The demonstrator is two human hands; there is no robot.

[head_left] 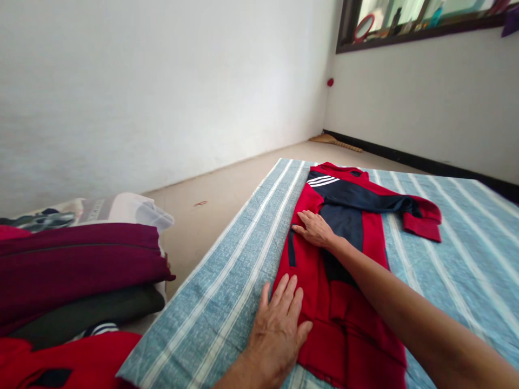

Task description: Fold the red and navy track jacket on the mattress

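A red and navy jacket with white shoulder stripes lies partly folded on the striped blue cloth. One sleeve stretches out to the right, its red cuff bent toward me. My left hand rests flat at the jacket's lower left edge, fingers spread, partly over the cloth. Higher up, my right hand presses on the red front panel beside a dark pocket strip, palm down with fingers extended. Neither hand grips the fabric. My right forearm hides part of the jacket's middle.
Piled clothes in maroon, dark green and red stand at the left, with a white plastic bag behind them. A straw broom lies on the floor by the far corner. White walls rise behind, one with a dark-framed window.
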